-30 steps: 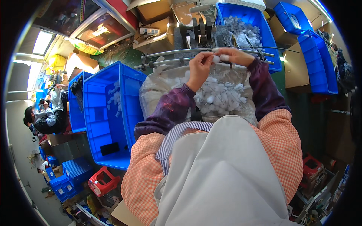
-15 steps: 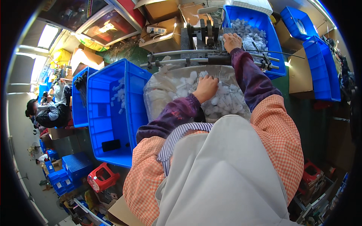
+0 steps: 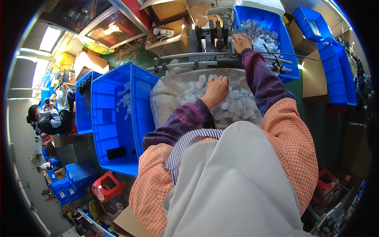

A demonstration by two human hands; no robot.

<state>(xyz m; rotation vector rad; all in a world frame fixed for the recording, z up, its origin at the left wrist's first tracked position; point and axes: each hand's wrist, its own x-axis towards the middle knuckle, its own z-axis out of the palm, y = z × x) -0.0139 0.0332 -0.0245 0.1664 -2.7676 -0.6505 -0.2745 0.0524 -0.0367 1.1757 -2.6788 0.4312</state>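
Note:
My left hand (image 3: 216,91) is over a heap of small white plastic pieces (image 3: 237,106), its fingers curled together; whatever they hold is too small to make out. The pieces, some with thin spikes or wires, lie in a clear plastic liner (image 3: 166,89) in front of me. Farther off, my right hand (image 3: 241,42) is bent down at the right side of a dark bench machine (image 3: 215,37), fingertips closed on something I cannot make out. Two metal rods (image 3: 189,59) run across between the machine and the heap.
A blue bin (image 3: 286,39) of pale small pieces stands beyond my right hand. At left, a large blue crate (image 3: 114,134) holds some white pieces and a black phone-like slab (image 3: 116,152). Cardboard boxes (image 3: 167,41), a red stool (image 3: 107,185) and a seated person (image 3: 55,116) are farther out.
The fingers of my left hand have drawn together more tightly over the heap. My right hand has shifted slightly left and nearer the machine.

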